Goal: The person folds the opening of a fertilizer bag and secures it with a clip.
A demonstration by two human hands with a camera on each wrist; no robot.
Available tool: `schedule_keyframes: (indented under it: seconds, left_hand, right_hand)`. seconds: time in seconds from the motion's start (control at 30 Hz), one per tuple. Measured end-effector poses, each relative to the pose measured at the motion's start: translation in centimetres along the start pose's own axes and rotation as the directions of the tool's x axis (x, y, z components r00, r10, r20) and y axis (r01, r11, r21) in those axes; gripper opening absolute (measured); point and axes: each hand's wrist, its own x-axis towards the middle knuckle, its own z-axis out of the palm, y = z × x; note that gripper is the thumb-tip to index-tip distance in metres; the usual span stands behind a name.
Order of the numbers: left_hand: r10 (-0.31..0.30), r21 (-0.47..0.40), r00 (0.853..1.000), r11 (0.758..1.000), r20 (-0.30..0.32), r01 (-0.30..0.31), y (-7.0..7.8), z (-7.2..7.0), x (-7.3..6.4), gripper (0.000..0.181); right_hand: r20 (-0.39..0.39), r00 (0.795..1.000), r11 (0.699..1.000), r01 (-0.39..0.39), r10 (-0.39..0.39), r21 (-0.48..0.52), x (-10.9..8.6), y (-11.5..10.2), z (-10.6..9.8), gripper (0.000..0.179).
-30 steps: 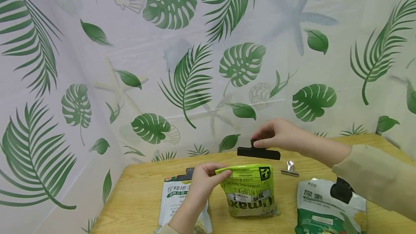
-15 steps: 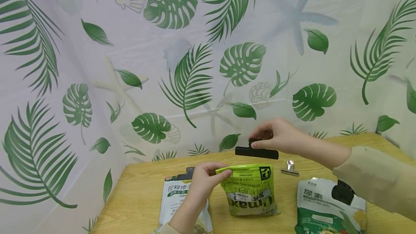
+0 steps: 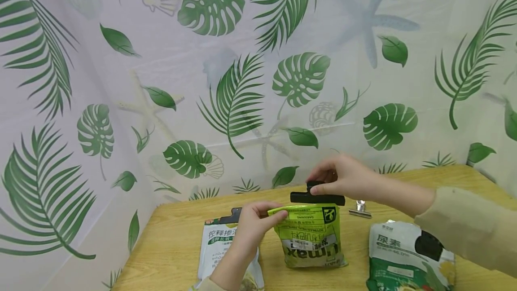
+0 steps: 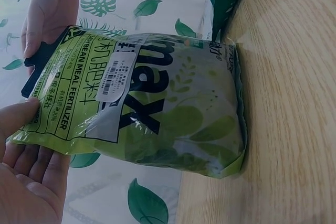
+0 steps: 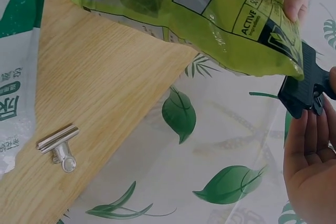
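I have my left hand (image 3: 256, 219) pinching the lime bag (image 3: 311, 237), likely to steady it; at the bag's top, my right hand (image 3: 343, 178) pinches the clip (image 3: 300, 197).

The left hand (image 3: 260, 220) holds a pinch, and the right hand (image 3: 343, 177), higher up, pinches as well.
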Motion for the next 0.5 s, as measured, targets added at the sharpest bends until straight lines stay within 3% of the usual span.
schedule_keyframes:
  seconds: [0.27,0.5]
  left_hand:
    - [-0.003,0.007,1.0,1.0,0.004,0.003,-0.04,0.04,-0.07,0.028]
    - [-0.008,0.01,1.0,1.0,0.003,0.008,0.0,0.01,-0.06,0.025]
  right_hand:
    - [-0.001,0.999,0.999,0.041,-0.041,-0.008,-0.27,0.02,0.36,0.026]
    - [-0.061,0.995,0.997,0.082,-0.081,0.007,-0.19,-0.82,0.23,0.028]
